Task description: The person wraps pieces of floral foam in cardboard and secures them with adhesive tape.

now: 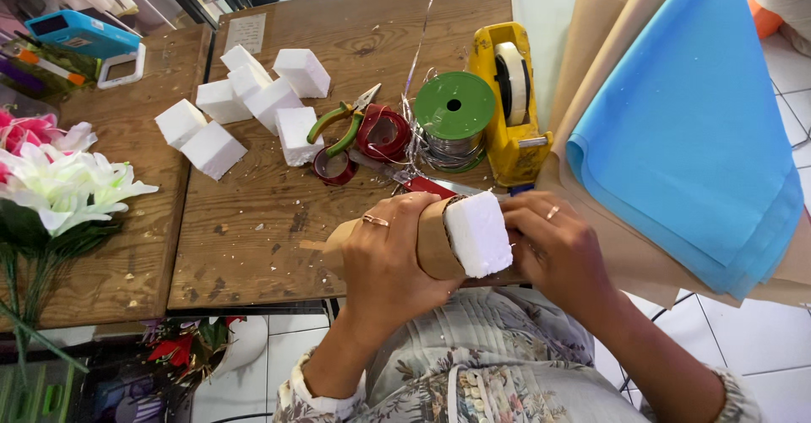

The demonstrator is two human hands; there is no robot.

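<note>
left hand [390, 250]: wrapped tight round the brown paper cone [427, 241]
right hand [559, 250]: fingers pinching the foam block [479, 234] stuck in the cone's mouth
spare foam blocks [245, 106]: well beyond the cone

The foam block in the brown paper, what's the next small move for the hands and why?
Probably the right hand should press the white foam block a little deeper into the brown paper wrap. Much of the block juts out of the wrap's open end, the left hand grips around the paper, and the right hand's fingers touch the block's far side.
</note>
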